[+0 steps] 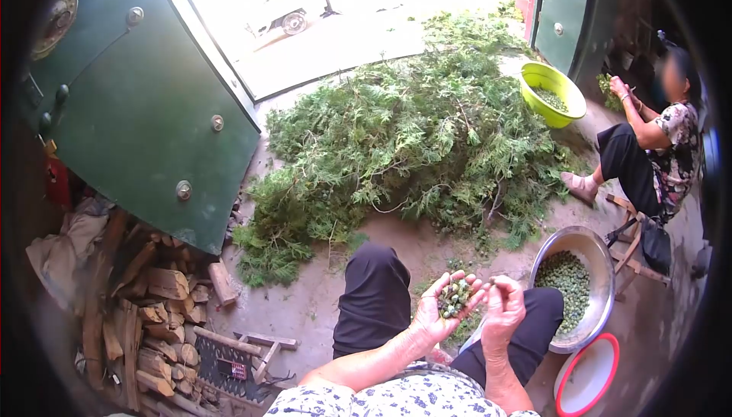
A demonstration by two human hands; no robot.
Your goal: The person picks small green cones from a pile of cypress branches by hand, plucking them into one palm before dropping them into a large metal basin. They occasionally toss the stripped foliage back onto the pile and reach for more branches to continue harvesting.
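Note:
My left hand [431, 316] is cupped palm up above my lap, holding a small heap of round green cones [454, 299], some brownish. Close beside it, my right hand [504, 312] has its thumb and fingertips pinched together near the left fingertips. Whatever is in that pinch is too small to make out. By my right knee stands a metal basin [609, 286] with many similar green cones [563, 283] inside. In front of my knees lies a large pile of leafy evergreen branches [396, 142].
A co-worker [654, 131] sits at the right, holding a green sprig [608, 92]. Near them is a yellow-green basin [563, 116]. A red-rimmed white basin [589, 375] is at lower right. Firewood [164, 325] and a small stool [263, 356] are at left, below a green door [145, 97].

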